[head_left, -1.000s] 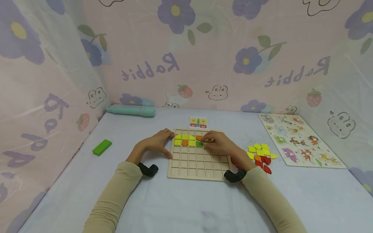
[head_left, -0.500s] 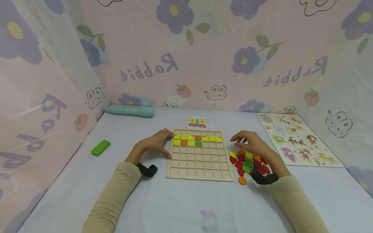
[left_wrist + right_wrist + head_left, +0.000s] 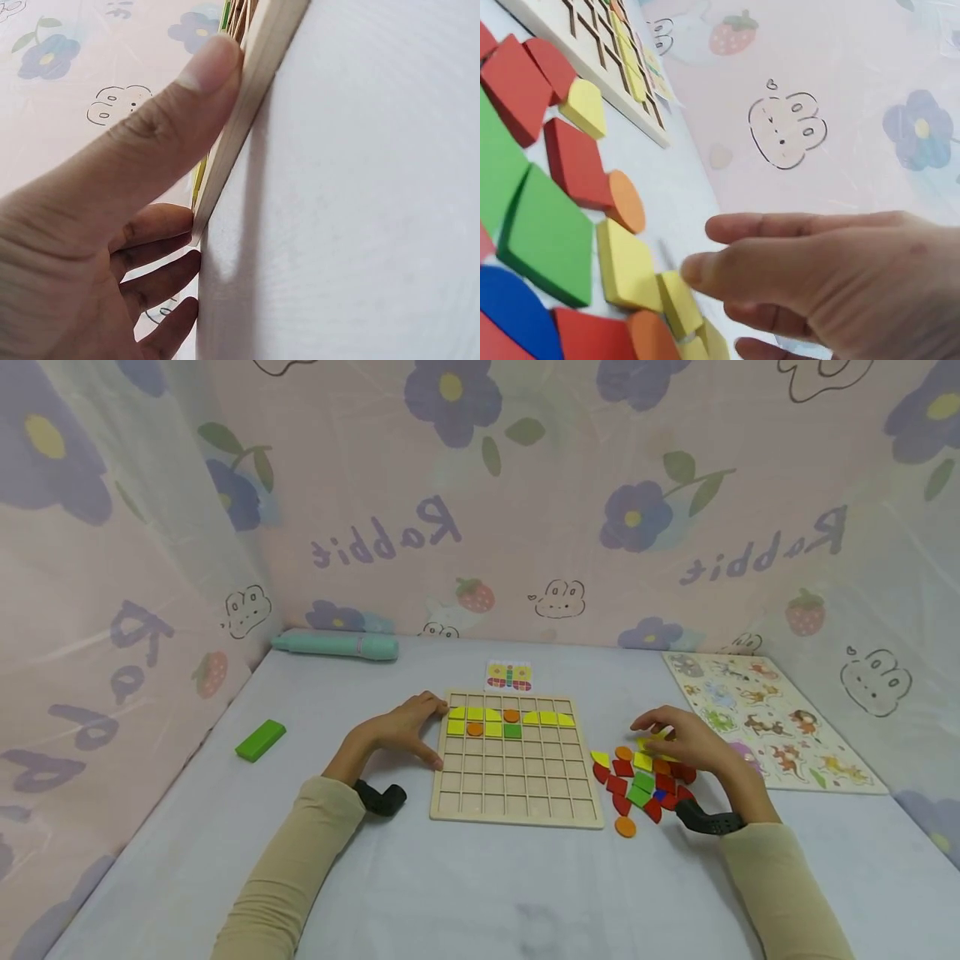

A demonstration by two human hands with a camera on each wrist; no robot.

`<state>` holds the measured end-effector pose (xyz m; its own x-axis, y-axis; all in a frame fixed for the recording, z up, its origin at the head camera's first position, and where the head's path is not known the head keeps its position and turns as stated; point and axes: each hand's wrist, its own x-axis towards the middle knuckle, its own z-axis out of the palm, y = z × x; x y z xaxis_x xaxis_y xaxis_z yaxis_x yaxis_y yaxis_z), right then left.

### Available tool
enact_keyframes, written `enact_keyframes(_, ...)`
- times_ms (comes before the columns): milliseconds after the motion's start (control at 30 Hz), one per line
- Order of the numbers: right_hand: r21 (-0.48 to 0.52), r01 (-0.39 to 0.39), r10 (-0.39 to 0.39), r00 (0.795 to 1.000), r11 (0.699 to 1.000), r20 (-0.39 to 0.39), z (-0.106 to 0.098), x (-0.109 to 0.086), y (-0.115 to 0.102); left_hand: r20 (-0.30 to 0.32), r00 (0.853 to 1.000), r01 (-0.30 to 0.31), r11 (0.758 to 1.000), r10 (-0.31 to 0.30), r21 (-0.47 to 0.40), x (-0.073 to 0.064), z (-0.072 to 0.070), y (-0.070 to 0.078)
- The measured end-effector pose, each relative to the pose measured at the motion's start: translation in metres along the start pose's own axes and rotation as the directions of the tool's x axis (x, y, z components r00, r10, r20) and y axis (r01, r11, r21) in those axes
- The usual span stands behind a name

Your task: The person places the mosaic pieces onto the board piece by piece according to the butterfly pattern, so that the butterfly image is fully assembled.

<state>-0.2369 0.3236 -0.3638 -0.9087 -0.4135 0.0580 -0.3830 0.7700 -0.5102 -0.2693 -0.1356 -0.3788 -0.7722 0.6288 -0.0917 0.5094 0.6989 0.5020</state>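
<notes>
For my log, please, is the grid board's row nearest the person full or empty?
Empty: the wooden grid board shows bare wood there.

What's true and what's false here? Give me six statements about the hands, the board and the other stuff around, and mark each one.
1. The right hand is at the loose pieces. True.
2. The left hand touches the left edge of the board. True.
3. The board's nearest row is filled. False: it is bare.
4. The card lies past the board's far edge. True.
5. The green block lies right of the board. False: the green block lies to its left.
6. The teal tube lies on the board. False: the teal tube is on the table's far left.
</notes>
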Motion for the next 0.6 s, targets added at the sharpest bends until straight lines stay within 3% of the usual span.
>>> enact_keyframes(133,0.021,-0.065,0.064,0.997,0.998,0.038,-0.003,-0.003,0.005,-0.002,1.000,0.005,1.000,-0.005,0.002,0.001,-0.001,0.000)
enact_keyframes(267,0.022,-0.070,0.069,0.996,0.997,0.054,-0.003,-0.003,0.010,-0.004,1.000,0.005,1.000,-0.005,-0.010,0.001,-0.001,0.001)
enact_keyframes(600,0.029,-0.088,0.088,0.996,0.996,-0.010,0.009,0.000,0.018,-0.008,1.000,-0.004,1.000,0.004,-0.028,0.000,0.000,0.000)
